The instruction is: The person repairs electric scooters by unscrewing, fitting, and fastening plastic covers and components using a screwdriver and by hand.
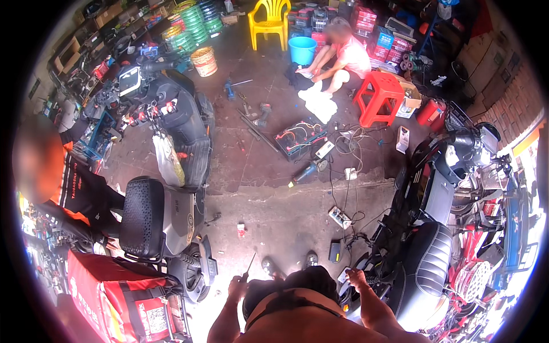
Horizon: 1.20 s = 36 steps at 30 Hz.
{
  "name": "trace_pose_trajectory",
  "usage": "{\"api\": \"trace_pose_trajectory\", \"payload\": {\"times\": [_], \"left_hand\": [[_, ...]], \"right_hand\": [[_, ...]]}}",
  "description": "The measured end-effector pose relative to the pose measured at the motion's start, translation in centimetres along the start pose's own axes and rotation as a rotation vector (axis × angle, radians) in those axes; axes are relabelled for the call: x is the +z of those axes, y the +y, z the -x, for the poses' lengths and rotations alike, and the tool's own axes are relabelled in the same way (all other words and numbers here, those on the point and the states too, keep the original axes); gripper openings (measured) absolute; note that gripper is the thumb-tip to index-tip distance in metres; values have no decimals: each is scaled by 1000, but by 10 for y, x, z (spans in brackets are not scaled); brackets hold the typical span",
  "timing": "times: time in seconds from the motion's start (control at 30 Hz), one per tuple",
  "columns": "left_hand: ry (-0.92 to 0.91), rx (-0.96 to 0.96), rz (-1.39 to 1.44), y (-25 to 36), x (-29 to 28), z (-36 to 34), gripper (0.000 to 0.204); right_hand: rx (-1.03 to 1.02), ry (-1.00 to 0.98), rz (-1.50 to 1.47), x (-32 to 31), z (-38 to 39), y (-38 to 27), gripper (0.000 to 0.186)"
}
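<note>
My left hand [237, 288] is closed around a screwdriver [250, 264], its thin shaft pointing up and away from me; the fist covers most of the handle. On the other side my right hand [358, 279] has its fingers curled, next to a small pale item [343, 275] at the side of the black scooter with the ribbed seat [424, 260]. What those fingers grip, if anything, is too small to make out. Beyond that hand a black and yellow box-shaped thing [335, 251] lies on the floor. My shoes [310, 259] show between the hands.
A grey scooter [180, 220] with a red delivery box [108, 297] stands left, a person in orange and black [80, 183] beside it. Cables, a power strip [339, 218], an angle grinder [309, 171] and a wired battery pack [298, 140] lie ahead. Another person [350, 57] crouches near a red stool [380, 98].
</note>
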<state>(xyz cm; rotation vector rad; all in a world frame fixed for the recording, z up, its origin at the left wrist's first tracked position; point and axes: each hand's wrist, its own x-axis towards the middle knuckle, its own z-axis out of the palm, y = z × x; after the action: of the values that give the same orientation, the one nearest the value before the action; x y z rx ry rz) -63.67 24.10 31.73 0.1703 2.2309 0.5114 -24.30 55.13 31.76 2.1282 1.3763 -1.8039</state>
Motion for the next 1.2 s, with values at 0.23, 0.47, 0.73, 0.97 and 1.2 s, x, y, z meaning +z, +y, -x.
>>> {"api": "trace_pose_trajectory", "payload": {"times": [0.23, 0.47, 0.73, 0.97, 1.2], "left_hand": [[-66, -157, 40, 35, -12, 23, 50], [-25, -168, 35, 22, -4, 21, 49], [29, -44, 111, -2, 4, 8, 44], [-39, -174, 18, 37, -16, 28, 49], [-36, -164, -20, 50, -27, 35, 57]], "right_hand": [[-76, -11, 38, -7, -5, 15, 14], [-54, -25, -61, -6, -1, 6, 16], [-241, -9, 274, -7, -29, 28, 34], [-44, -10, 8, -6, -13, 7, 30], [30, -151, -148, -5, 18, -41, 18]]}}
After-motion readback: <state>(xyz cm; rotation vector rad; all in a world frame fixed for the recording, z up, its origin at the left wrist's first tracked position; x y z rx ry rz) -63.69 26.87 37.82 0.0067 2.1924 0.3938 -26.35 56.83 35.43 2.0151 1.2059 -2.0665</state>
